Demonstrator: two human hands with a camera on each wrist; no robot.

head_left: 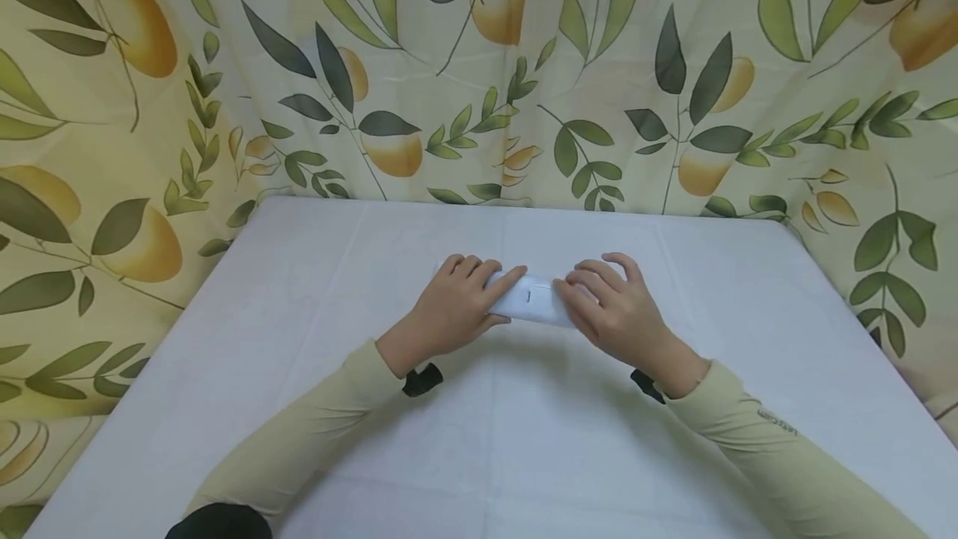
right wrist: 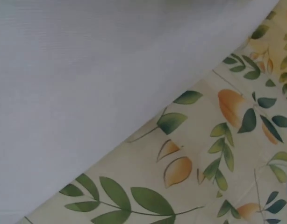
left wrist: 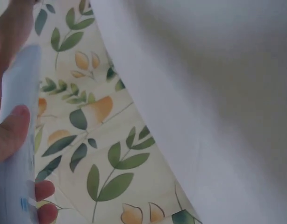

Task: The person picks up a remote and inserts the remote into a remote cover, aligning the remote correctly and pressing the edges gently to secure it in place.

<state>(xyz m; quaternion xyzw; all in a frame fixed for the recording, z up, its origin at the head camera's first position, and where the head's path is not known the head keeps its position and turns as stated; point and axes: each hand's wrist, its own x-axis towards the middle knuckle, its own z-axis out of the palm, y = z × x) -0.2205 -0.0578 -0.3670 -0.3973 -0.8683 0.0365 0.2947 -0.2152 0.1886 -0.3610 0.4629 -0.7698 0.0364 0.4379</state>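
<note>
A long white object with a small dark mark on its upper face is held crosswise above the white table. At its left end my left hand grips it, fingers over the far side and thumb along the near side. The left wrist view shows the object's smooth white side, with a bit of blue print low on it and fingertips around its edge. My right hand pinches the right end with curled fingers, the outer ones lifted. The right wrist view does not show that hand.
A white cloth covers the table under both forearms. Behind and beside the table hangs a curtain printed with leaves and orange fruit. Dark bands are on both wrists.
</note>
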